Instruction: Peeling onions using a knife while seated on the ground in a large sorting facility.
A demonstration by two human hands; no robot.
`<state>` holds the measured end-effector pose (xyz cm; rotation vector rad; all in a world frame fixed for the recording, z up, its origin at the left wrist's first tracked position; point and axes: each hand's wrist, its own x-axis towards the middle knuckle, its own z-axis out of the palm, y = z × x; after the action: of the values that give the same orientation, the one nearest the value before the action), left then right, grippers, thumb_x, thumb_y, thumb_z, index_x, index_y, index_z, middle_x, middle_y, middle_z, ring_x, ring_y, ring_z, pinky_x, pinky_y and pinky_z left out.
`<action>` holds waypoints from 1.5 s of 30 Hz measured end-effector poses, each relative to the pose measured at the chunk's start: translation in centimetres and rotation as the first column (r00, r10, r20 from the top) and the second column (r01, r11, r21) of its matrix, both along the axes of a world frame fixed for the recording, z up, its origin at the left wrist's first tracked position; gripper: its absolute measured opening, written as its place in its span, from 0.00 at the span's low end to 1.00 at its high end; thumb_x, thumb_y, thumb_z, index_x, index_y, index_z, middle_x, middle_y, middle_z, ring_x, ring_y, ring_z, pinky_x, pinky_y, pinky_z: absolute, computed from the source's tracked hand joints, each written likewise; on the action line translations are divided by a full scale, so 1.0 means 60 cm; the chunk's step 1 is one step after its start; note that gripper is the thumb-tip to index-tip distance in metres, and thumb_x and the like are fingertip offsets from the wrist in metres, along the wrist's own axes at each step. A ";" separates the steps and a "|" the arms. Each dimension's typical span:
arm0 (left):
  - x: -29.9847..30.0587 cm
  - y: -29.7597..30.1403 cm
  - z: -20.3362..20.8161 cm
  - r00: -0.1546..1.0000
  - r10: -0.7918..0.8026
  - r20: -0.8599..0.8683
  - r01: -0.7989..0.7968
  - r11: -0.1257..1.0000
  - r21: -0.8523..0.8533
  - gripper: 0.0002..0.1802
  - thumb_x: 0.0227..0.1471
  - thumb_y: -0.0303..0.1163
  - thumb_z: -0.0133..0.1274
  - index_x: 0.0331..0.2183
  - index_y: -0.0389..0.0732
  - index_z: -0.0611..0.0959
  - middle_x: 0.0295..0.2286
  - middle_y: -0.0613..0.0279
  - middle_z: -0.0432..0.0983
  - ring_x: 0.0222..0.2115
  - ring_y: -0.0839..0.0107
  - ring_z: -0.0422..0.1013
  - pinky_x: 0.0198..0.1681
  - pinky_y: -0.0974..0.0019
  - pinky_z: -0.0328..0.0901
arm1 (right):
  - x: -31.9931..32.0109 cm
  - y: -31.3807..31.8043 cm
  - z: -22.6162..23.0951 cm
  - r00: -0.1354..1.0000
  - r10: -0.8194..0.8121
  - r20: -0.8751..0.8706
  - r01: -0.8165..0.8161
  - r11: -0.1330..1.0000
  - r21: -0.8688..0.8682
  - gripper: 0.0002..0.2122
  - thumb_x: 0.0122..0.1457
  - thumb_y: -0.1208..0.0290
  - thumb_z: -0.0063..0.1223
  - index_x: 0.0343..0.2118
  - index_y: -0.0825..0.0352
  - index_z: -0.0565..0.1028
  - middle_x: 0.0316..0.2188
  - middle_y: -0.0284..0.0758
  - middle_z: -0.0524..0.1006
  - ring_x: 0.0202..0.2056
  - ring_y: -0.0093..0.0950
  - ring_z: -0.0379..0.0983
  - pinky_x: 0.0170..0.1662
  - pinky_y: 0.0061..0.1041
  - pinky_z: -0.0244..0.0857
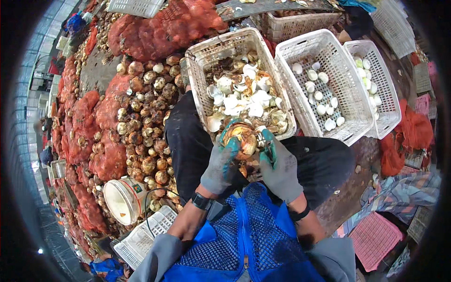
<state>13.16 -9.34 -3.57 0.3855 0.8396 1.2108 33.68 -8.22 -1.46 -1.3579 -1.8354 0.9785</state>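
My left hand [218, 165], in a grey glove with green fingers, is closed around a brown-skinned onion [243, 140] whose skin looks partly loose. Gloved the same way, my right hand [281, 170] is closed at the onion's right side. A small metal tool [260, 139] shows by its fingers, but its exact kind is hard to make out. Just beyond both hands stands a white plastic crate [193, 75] holding onion skins and white peeled layers. The onion is held over my lap, close to that crate's near edge.
To the right, a white crate [324, 40] and a narrower one [392, 105] hold peeled white onions. Unpeeled onions [143, 127] are heaped at left beside red mesh sacks [110, 155]. A white bucket [123, 202] and a pink basket [376, 239] stand nearer me.
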 end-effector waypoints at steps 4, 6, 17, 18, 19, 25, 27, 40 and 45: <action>0.008 0.001 -0.007 0.995 -0.011 0.104 0.007 0.999 0.042 0.32 0.71 0.38 0.58 0.67 0.31 0.71 0.59 0.49 0.78 0.58 0.59 0.77 0.65 0.54 0.73 | -0.006 -0.007 -0.013 0.998 0.034 0.054 -0.036 0.999 0.036 0.36 0.60 0.73 0.59 0.72 0.72 0.64 0.53 0.55 0.81 0.49 0.53 0.81 0.50 0.47 0.76; 0.009 -0.004 -0.023 0.996 0.006 0.089 -0.007 1.000 0.016 0.32 0.71 0.39 0.58 0.67 0.31 0.70 0.59 0.48 0.78 0.58 0.59 0.77 0.65 0.54 0.72 | -0.009 -0.008 -0.019 0.998 0.036 0.042 -0.037 0.999 0.034 0.36 0.60 0.73 0.59 0.72 0.73 0.63 0.54 0.55 0.80 0.49 0.53 0.81 0.51 0.48 0.76; 0.029 0.005 0.035 0.956 -0.004 -0.293 0.022 0.998 0.061 0.28 0.66 0.38 0.61 0.59 0.29 0.78 0.54 0.49 0.80 0.54 0.64 0.78 0.57 0.56 0.74 | -0.011 -0.016 -0.012 0.996 0.034 0.083 -0.032 0.999 -0.021 0.36 0.57 0.76 0.58 0.72 0.73 0.65 0.57 0.56 0.79 0.54 0.54 0.80 0.57 0.46 0.75; 0.027 0.005 0.039 0.934 -0.023 -0.357 0.046 0.997 0.056 0.28 0.66 0.37 0.61 0.59 0.29 0.78 0.53 0.49 0.81 0.53 0.64 0.78 0.57 0.55 0.74 | -0.016 -0.013 -0.002 0.987 0.045 0.156 -0.028 0.994 -0.109 0.37 0.57 0.77 0.58 0.72 0.72 0.64 0.56 0.55 0.79 0.53 0.54 0.80 0.55 0.47 0.75; 0.026 0.004 0.040 0.907 -0.043 -0.419 0.070 0.996 0.049 0.28 0.65 0.36 0.61 0.59 0.28 0.78 0.53 0.49 0.81 0.53 0.64 0.78 0.57 0.54 0.74 | -0.019 -0.010 0.004 0.972 0.062 0.228 -0.017 0.981 -0.195 0.38 0.56 0.77 0.58 0.73 0.71 0.63 0.56 0.55 0.79 0.53 0.54 0.80 0.54 0.47 0.76; 0.030 -0.004 0.035 0.982 -0.062 -0.177 0.056 0.998 -0.036 0.31 0.72 0.46 0.56 0.61 0.30 0.77 0.53 0.52 0.82 0.51 0.66 0.80 0.56 0.58 0.76 | 0.001 0.001 -0.047 0.925 0.133 0.356 -0.119 0.991 -0.060 0.40 0.55 0.70 0.64 0.72 0.71 0.63 0.46 0.48 0.80 0.41 0.48 0.81 0.41 0.44 0.76; 0.033 -0.007 0.034 0.968 -0.067 -0.241 0.067 0.998 -0.006 0.31 0.72 0.48 0.55 0.61 0.30 0.76 0.53 0.52 0.82 0.51 0.65 0.81 0.56 0.58 0.77 | 0.006 0.003 -0.057 0.912 0.124 0.391 -0.140 0.990 0.011 0.39 0.55 0.69 0.65 0.71 0.72 0.64 0.45 0.47 0.80 0.41 0.48 0.81 0.41 0.44 0.76; 0.005 0.009 0.041 0.976 -0.098 -0.194 0.107 0.994 0.037 0.44 0.65 0.43 0.64 0.73 0.38 0.64 0.60 0.52 0.76 0.58 0.62 0.77 0.61 0.56 0.74 | 0.027 0.060 -0.009 0.898 -0.310 -0.311 0.072 0.803 -0.592 0.15 0.68 0.67 0.61 0.54 0.69 0.83 0.35 0.38 0.83 0.35 0.26 0.79 0.42 0.31 0.75; 0.040 0.003 0.095 0.537 -0.131 -0.833 0.299 0.953 0.042 0.56 0.54 0.33 0.69 0.74 0.32 0.57 0.61 0.49 0.71 0.58 0.62 0.73 0.64 0.60 0.69 | 0.014 0.065 0.006 0.935 -0.092 -0.342 -0.106 0.849 -0.518 0.15 0.71 0.66 0.60 0.53 0.72 0.83 0.36 0.34 0.84 0.37 0.19 0.76 0.43 0.26 0.73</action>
<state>15.54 -9.13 2.13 1.2532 1.4409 0.8252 34.55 -4.34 -1.13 -1.3567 -1.3411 1.7062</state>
